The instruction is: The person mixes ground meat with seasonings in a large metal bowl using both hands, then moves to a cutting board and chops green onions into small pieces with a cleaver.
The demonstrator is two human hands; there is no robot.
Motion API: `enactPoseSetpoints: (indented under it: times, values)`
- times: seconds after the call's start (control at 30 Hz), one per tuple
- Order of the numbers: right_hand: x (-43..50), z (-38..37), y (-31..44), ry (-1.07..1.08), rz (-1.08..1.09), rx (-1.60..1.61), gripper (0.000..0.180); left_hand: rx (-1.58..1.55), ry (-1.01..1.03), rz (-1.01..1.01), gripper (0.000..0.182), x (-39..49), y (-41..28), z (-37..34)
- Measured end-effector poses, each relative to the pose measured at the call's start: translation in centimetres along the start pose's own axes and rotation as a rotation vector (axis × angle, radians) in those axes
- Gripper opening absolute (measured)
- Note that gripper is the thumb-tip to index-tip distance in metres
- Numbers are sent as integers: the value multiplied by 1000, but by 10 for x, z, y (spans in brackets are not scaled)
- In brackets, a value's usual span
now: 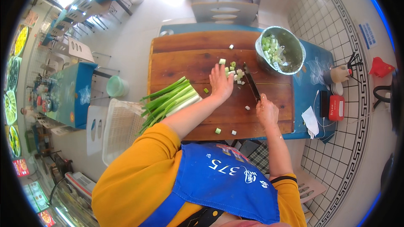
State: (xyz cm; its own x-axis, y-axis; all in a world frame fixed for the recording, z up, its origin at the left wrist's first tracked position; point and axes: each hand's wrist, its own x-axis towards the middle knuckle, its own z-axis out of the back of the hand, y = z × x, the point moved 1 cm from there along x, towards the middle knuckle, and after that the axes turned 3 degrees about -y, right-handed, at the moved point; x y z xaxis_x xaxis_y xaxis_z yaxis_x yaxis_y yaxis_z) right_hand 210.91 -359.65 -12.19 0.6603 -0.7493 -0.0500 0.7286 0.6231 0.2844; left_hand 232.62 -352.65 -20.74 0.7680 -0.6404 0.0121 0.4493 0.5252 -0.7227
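Note:
My right hand (267,110) grips the handle of a kitchen knife (251,81), its blade pointing away from me over the wooden cutting board (189,63). Cut scallion pieces (237,73) lie in a loose heap just left of the blade. My left hand (221,81) rests spread beside that heap, fingertips at the pieces; whether it presses on any is hidden. A bunch of long scallions (170,102) lies on the board's left edge, partly behind my left forearm. At the board's upper right, a metal pot (293,50) contains more cut scallions (270,49). A few stray pieces (218,130) are scattered on the board.
A white plastic basket (110,135) stands left of the board. On the blue-covered table (311,101) at right are a red box (336,107), a black phone-like device (323,104), a white cable, paper (310,122) and a bottle (339,74). A chair (224,12) faces the far edge; tiled wall at right.

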Motion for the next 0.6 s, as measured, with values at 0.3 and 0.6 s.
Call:
enactPoseSetpoints:
  times: [0.3,0.6]
  values:
    - [41,-7,5,-1,-54,-43,14,261,332,-418,58,132,-1,1]
    - [-20,4,7,77,209,-30,14,98,263,-457,55,-14,6,26]
